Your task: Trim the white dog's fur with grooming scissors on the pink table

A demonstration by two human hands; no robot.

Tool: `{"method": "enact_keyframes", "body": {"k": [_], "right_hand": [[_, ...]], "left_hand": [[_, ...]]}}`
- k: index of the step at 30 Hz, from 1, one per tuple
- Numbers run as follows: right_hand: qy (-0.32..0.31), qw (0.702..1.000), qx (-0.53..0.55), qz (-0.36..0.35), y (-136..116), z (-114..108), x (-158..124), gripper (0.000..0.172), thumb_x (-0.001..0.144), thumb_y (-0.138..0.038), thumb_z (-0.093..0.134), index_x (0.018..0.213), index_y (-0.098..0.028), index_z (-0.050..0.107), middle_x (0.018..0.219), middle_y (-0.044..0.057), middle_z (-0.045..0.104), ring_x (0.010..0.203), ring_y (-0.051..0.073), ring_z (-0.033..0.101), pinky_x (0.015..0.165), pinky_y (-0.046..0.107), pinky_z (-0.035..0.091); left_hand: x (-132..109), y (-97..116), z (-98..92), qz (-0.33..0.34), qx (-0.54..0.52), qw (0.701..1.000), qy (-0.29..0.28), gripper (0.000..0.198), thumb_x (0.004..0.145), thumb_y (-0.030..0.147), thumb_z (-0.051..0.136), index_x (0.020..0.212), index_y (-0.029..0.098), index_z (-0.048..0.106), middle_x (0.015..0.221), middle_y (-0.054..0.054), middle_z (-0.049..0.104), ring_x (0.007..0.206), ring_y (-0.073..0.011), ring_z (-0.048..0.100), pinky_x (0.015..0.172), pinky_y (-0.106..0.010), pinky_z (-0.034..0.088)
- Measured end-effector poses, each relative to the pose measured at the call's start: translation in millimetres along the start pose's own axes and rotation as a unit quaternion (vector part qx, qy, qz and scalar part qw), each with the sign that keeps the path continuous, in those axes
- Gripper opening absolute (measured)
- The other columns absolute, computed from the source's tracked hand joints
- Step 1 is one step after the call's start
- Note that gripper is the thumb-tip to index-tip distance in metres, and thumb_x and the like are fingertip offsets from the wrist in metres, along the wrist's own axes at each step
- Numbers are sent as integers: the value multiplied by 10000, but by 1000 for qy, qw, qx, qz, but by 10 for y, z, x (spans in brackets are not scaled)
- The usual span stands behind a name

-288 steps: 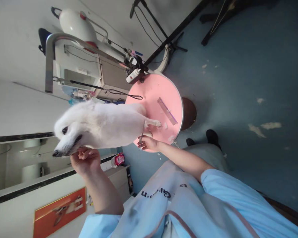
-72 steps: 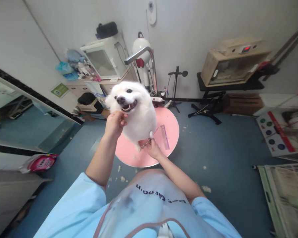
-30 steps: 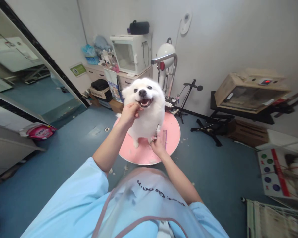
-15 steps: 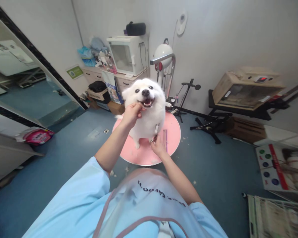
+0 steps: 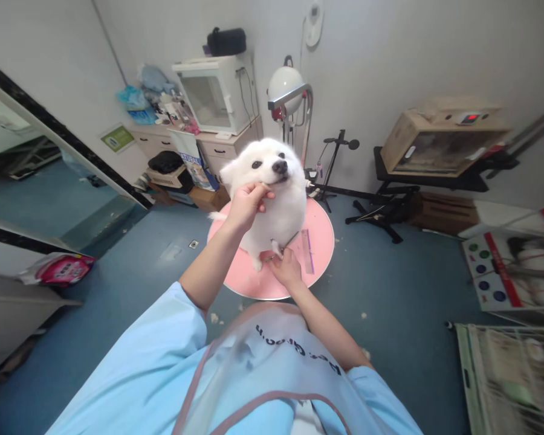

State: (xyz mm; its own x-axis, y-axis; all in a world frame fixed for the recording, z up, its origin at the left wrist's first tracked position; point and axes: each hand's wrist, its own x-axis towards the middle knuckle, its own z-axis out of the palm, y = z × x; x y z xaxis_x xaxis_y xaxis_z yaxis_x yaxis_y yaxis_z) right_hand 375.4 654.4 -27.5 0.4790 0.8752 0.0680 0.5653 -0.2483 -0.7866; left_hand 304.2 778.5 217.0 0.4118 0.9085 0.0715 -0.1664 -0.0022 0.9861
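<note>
A small white fluffy dog [image 5: 276,199] sits on a round pink grooming table [image 5: 320,241], its face turned towards me. My left hand [image 5: 247,202] is closed, pinching the fur under its chin. Lower down, my right hand [image 5: 284,267] is closed at the dog's front paws; scissors showed in it in the earlier frames, though only a sliver shows here. A pink comb [image 5: 307,251] lies on the table just right of that hand.
A metal grooming arm [image 5: 294,96] and a white dryer dome stand behind the table. A cabinet with a white box [image 5: 211,96] is at the back left, a beige dryer box [image 5: 439,142] on a black stand at the right, a wire crate [image 5: 512,374] at the lower right.
The dog has shut its mouth and tilted its head to the right. My right hand has dropped slightly towards the paws. My view has shifted a little.
</note>
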Motion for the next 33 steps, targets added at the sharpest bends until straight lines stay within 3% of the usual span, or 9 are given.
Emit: {"method": "enact_keyframes", "body": {"k": [4,8,12,15,20,23,27,29,33], "right_hand": [[19,998,-12,58,-95,75,-52,406,888,-250,504,1284,-165,522,1158,183,659,1019,301,659,846,413,507],[38,998,-33,41,-159,135,-82,456,836,-348,650,1238,-161,544,1179,190,648,1079,321,632,888,415,495],[42,996,-51,65,-185,172,-111,342,912,-241,529,1241,-152,540,1104,176,670,999,285,655,851,386,496],[51,995,-71,47,-204,183,-130,406,884,-295,599,1255,-147,530,1139,187,666,1041,304,644,852,386,499],[7,994,-90,62,-143,90,-213,396,928,-212,499,1319,-152,497,1188,158,676,1047,265,663,850,348,498],[-15,995,-90,41,15,-71,-364,501,895,-320,600,1361,-180,479,1215,143,663,1088,275,647,879,364,501],[-56,982,-183,11,262,-339,-584,513,844,-461,671,1232,-145,563,1143,159,654,1078,310,616,927,398,461],[-92,967,-238,-1,355,-462,-649,466,853,-467,652,1174,-135,587,1120,160,642,1063,308,602,922,387,437],[-175,935,-305,-31,461,-644,-670,436,881,-470,601,1169,-143,590,1112,155,623,1028,291,591,883,361,408]], "left_hand": [[24,-18,-4,14,11,1000,-13,231,726,319,739,672,158,582,666,-6,681,399,-26,408,400,-179,301],[25,-44,-17,12,11,1000,-14,208,747,297,744,687,153,606,664,-15,677,433,-42,457,405,-182,308],[28,-78,-24,16,11,1000,-19,197,751,280,721,670,151,597,654,-14,671,409,-40,433,389,-186,309],[49,-81,-22,22,21,999,-32,223,749,317,722,674,155,587,669,-11,679,420,-42,450,389,-176,313],[-113,-174,-151,34,73,995,-66,294,779,441,699,779,153,641,782,-30,743,414,-37,438,433,-189,366],[-463,-577,-354,26,152,983,-98,334,825,488,643,818,157,685,813,-46,753,467,-66,488,505,-219,423],[-1008,-1490,-552,-50,284,944,-163,265,722,425,726,777,166,721,832,-63,744,685,-145,618,670,-264,481],[-1185,-1895,-552,-106,338,920,-166,275,606,379,809,740,159,711,818,-54,728,710,-156,608,675,-263,457],[-1259,-2354,-448,-181,327,909,-184,356,694,420,724,532,163,537,518,41,482,552,-96,434,565,-240,318]]}}
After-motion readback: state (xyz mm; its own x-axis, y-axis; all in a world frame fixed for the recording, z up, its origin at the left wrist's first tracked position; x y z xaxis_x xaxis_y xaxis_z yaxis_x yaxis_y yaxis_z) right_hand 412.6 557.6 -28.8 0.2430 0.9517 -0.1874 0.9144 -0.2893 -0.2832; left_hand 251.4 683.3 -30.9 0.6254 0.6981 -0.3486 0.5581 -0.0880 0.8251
